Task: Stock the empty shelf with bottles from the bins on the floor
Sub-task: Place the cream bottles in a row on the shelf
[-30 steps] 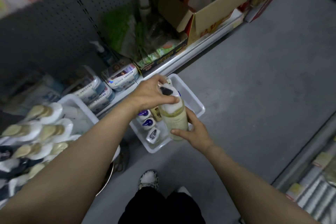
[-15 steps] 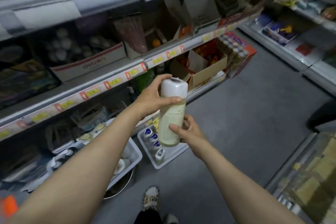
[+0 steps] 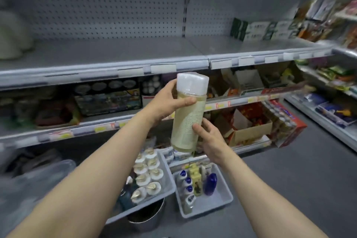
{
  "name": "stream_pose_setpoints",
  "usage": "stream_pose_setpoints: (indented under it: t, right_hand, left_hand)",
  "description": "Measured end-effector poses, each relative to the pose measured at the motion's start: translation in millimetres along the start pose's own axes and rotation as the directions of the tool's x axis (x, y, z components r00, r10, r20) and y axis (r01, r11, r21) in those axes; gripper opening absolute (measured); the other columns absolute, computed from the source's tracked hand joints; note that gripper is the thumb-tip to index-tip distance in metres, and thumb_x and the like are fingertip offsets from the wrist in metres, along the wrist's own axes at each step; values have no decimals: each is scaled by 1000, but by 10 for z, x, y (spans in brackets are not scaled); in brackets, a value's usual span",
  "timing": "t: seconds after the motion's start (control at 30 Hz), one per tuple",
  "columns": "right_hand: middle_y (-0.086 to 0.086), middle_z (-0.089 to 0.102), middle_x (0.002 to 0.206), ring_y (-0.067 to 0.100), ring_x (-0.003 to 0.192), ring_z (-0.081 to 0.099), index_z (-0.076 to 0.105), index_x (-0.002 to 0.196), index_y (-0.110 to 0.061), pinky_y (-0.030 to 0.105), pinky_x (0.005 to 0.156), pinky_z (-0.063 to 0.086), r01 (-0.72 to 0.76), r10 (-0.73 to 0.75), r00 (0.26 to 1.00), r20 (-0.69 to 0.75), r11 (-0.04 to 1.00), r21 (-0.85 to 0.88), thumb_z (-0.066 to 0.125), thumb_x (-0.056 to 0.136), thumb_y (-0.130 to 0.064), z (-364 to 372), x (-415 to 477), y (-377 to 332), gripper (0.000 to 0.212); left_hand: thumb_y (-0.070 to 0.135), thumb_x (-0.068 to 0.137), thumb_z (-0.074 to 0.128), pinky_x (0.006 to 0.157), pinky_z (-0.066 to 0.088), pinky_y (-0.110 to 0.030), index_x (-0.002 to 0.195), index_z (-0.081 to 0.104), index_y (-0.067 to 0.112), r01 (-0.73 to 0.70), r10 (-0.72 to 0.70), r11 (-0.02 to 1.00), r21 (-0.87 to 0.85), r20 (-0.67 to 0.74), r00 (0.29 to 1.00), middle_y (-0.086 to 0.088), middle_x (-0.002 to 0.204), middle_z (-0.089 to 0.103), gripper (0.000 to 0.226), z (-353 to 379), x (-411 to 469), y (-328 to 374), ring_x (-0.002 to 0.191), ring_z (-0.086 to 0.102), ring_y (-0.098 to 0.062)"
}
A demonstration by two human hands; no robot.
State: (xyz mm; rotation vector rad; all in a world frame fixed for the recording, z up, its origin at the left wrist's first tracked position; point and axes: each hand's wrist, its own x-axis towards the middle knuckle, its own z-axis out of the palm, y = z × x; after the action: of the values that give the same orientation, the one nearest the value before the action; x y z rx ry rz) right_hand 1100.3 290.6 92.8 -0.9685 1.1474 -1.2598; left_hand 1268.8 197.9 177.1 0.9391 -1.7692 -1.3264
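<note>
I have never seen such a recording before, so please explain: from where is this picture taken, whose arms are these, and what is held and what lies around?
There is no machine here. A person wears a camera on the head, looking forward and down, so the two arms are that person's own. The left hand grips a bottle near its white cap, and the right hand supports it lower down. The bottle holds pale yellowish liquid. Above it is a grey shelf, mostly bare, with some white things at its far left and boxes at its right. On the floor stand two bins: the left bin holds white bottles with gold tops, the right bin holds small bottles, some with blue caps. Lower shelves carry other goods, too blurred to name.
</note>
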Motion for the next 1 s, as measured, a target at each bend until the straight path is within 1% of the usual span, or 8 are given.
stream_pose_setpoints:
  t: [0.13,0.27,0.37,0.5,0.6,0.73,0.87,1.0]
  right_hand:
    - [4,72,121,19,111,69,63,125,-20,36,91,58,101,-99,993,59,995,-19,78,82,-39,466,-2,-159,49]
    - [-2,68,122,6,108,67,51,124,-28,25,86,55,174,-163,984,77,971,-165,89,58,-49,1010,31,-219,78]
    - [-6,69,118,4,104,67,54,127,-28,23,82,53,231,-210,972,109,940,-251,90,53,-54,1462,88,-267,86]
    - [4,72,119,23,112,68,63,127,-19,43,91,57,227,-196,959,205,963,-144,87,68,-48,2009,213,-307,69]
    - [14,66,129,32,118,65,53,136,-11,57,96,53,135,-140,957,254,990,40,79,80,-33,2574,409,-228,66]
    - [21,61,134,38,120,62,45,138,-5,61,97,51,65,-88,956,281,994,89,71,89,-30,3586,688,-155,62]
    - [13,67,127,30,114,67,50,136,-10,54,97,54,130,-98,932,348,989,-70,81,80,-29,4561,983,-95,67]
    - [2,74,114,19,102,72,57,131,-21,33,80,61,206,-124,922,367,959,-193,88,74,-28,5324,1243,-48,65]
  left_hand:
    - [46,61,89,74,57,-26,108,68,21,15,-25,998,-55,-178,984,10,99,75,57,-376,-398,228,95,71,-11]
    - [55,52,90,78,57,-30,108,65,22,-9,-4,999,-36,-355,935,8,100,75,70,-783,-704,410,92,71,-8]
    - [63,48,88,87,55,-37,123,54,23,-6,1,1000,-12,-394,919,6,113,68,91,-1141,-883,476,104,66,-12]
    - [61,56,87,86,57,-41,127,50,39,-5,-13,998,-68,-260,966,6,116,69,84,-1897,-1140,455,102,69,-14]
    - [45,66,88,88,56,-46,133,48,39,-11,-12,990,-144,-158,987,-2,118,71,79,-2585,-1275,339,107,69,-21]
    - [29,69,87,83,59,-49,134,46,36,-43,17,994,-99,-248,969,-8,116,71,77,-3542,-1424,207,108,68,-24]
    - [27,65,89,74,60,-40,139,41,36,-76,65,997,-12,-393,917,-6,118,67,88,-4463,-1593,79,106,67,-22]
    - [27,65,91,83,58,-38,151,21,41,-92,129,990,105,-443,887,9,120,64,112,-5163,-1700,13,106,67,-16]
